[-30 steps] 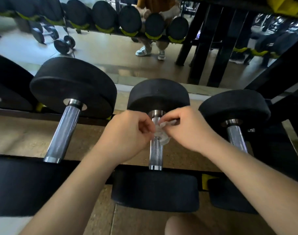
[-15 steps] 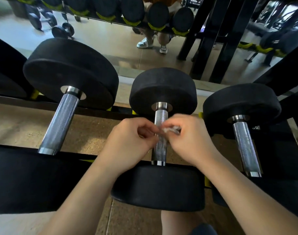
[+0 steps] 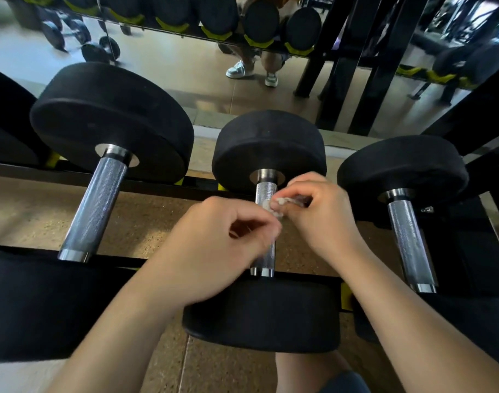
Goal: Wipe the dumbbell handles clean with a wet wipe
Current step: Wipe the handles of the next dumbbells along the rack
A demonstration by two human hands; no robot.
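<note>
Biggest thing in shot is the mirror wall across the top, with a tan speckled floor showing under the black metal rack.

Three dumbbells lie on that rack side by side, long axes running from the bottom of the frame up toward the mirror. The big black round-headed dumbbell is on the left and leans a bit to the right at the top. The smaller black middle dumbbell is dead centre, and a similar one sits on the right. The heads are matte rubber, and the handles are shiny knurled steel with smooth collars.

My left hand is curled, thumb and fingertips pinched together on the near end of the crumpled white wet wipe. My right hand pinches the other end, fingers bent. The wipe sits against the far part of the middle handle, just below the far head.
</note>
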